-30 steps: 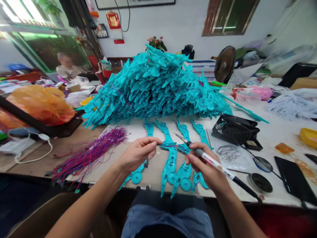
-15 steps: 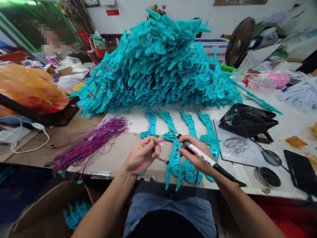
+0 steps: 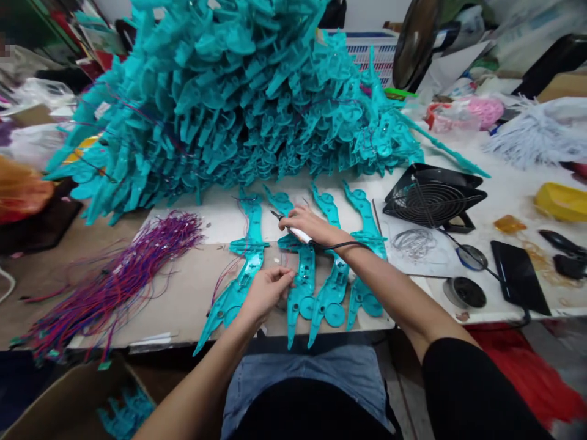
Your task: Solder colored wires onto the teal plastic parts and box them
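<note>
Four flat teal plastic parts lie side by side on the table [image 3: 192, 299], just in front of a big heap of the same teal parts [image 3: 229, 91]. The left hand [image 3: 266, 292] rests on the leftmost part [image 3: 238, 275] near its lower half, fingers curled in and pinched together at the tips; whether they grip a thin wire there cannot be told. The right hand [image 3: 309, 225] reaches further up the row, towards the heap, fingers closed around a soldering iron [image 3: 293, 231] held like a pen. Its metal tip points left, at the upper end of the second part [image 3: 300, 275], close to the leftmost part. The iron's black cord runs back along the right forearm. Left of the row of parts lies a loose bundle of red and purple wires [image 3: 119, 275]. Right of the row sit a small black fan [image 3: 431, 198], a coil of solder wire [image 3: 415, 241] and a round tin [image 3: 465, 292].
</note>
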Motion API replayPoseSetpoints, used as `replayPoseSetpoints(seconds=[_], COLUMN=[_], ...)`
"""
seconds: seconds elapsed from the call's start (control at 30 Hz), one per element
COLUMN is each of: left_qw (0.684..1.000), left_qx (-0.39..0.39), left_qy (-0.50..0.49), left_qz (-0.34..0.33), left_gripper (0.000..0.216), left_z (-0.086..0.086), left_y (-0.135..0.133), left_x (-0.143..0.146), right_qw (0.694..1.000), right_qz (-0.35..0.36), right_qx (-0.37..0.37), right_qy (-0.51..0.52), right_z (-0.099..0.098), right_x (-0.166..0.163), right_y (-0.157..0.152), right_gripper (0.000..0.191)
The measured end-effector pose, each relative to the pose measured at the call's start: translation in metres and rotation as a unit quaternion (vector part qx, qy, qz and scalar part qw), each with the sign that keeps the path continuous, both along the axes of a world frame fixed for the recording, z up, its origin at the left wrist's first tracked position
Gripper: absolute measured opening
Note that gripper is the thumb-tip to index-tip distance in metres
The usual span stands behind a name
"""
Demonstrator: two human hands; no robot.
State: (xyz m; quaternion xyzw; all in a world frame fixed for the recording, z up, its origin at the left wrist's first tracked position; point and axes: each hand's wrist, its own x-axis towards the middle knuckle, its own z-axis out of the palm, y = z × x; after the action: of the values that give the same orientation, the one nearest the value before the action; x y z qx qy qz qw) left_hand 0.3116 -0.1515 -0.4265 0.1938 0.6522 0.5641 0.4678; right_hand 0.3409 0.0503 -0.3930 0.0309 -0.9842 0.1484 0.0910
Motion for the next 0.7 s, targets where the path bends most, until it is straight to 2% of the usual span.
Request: replayPoseSetpoints(seconds=[0.07, 0.13, 0.2, 0.27, 0.33, 0.4, 0.47, 0.53, 0.63, 0.7], left_qw=[0.998, 0.991, 0.985, 0.983, 0.985, 0.99, 0.995, 0.997, 0.993, 0.992], left_qx=[-0.01, -0.012, -0.008, -0.022, -0.053, -0.075, -0.077, -0.08, -0.103, -0.112], left_qy=[0.062, 0.128, 0.17, 0.18, 0.161, 0.113, 0.05, -0.008, -0.058, -0.057], left_qz=[-0.012, -0.026, -0.026, -0.016, -0.016, -0.027, -0.03, -0.022, -0.007, -0.001], left_gripper=[0.037, 0.03, 0.025, 0.024, 0.028, 0.035, 0.041, 0.044, 0.048, 0.049], left_z=[-0.006, -0.009, -0.01, -0.011, -0.012, -0.014, -0.015, -0.014, -0.012, -0.011], left_y=[-0.002, -0.009, -0.015, -0.02, -0.022, -0.023, -0.022, -0.021, -0.02, -0.02], left_x=[0.003, 0.007, 0.011, 0.014, 0.014, 0.014, 0.014, 0.014, 0.015, 0.015], right_qw=[0.997, 0.981, 0.946, 0.907, 0.849, 0.766, 0.702, 0.688, 0.707, 0.718], right_qz=[-0.036, -0.109, -0.185, -0.266, -0.393, -0.523, -0.6, -0.62, -0.605, -0.595], right_qx=[-0.047, -0.109, -0.176, -0.202, -0.177, -0.135, -0.114, -0.115, -0.114, -0.109], right_qy=[0.047, 0.122, 0.199, 0.255, 0.306, 0.349, 0.366, 0.359, 0.346, 0.345], right_z=[-0.011, -0.01, -0.002, 0.005, 0.004, -0.005, -0.019, -0.033, -0.044, -0.046], right_x=[0.018, 0.056, 0.109, 0.166, 0.217, 0.259, 0.287, 0.301, 0.307, 0.306], right_y=[-0.004, -0.012, -0.024, -0.037, -0.047, -0.05, -0.046, -0.04, -0.033, -0.031], right_gripper=[0.018, 0.022, 0.029, 0.034, 0.031, 0.025, 0.022, 0.023, 0.023, 0.023])
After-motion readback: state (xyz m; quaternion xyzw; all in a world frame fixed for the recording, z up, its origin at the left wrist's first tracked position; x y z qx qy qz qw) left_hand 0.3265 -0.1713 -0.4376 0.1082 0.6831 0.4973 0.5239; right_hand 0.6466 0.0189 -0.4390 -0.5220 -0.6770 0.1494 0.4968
